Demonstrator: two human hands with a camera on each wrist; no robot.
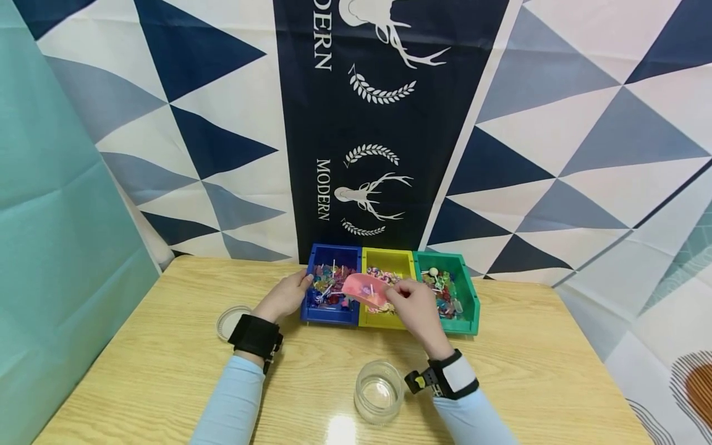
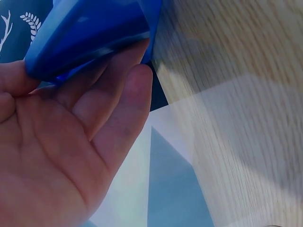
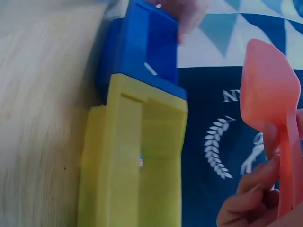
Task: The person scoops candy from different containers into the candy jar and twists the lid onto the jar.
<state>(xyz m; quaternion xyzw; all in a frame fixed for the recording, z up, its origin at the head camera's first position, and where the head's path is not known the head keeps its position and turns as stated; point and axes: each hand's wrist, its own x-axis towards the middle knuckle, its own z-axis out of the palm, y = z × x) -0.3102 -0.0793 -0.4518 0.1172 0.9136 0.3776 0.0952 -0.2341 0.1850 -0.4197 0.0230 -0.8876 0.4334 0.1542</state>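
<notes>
L hand [image 1: 282,298] grips blue plastic bin [image 1: 332,316], R hand [image 1: 416,306] pink plastic scoop [image 1: 353,284] by bin's R edge; prob. scooping, needs level lift nxt.

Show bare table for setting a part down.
Free: table right of the green bin; also left of the round lid. Crowded: blue bin, gripped by the left hand; yellow bin, near the right hand and pink scoop.

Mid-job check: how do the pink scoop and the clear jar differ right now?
The pink scoop is opaque pink, while the clear jar is see-through.
The scoop is held up in the air; the jar stands on the table.
The scoop carries candy; no candy shows in the jar.
Shared: both are open on top.
</notes>
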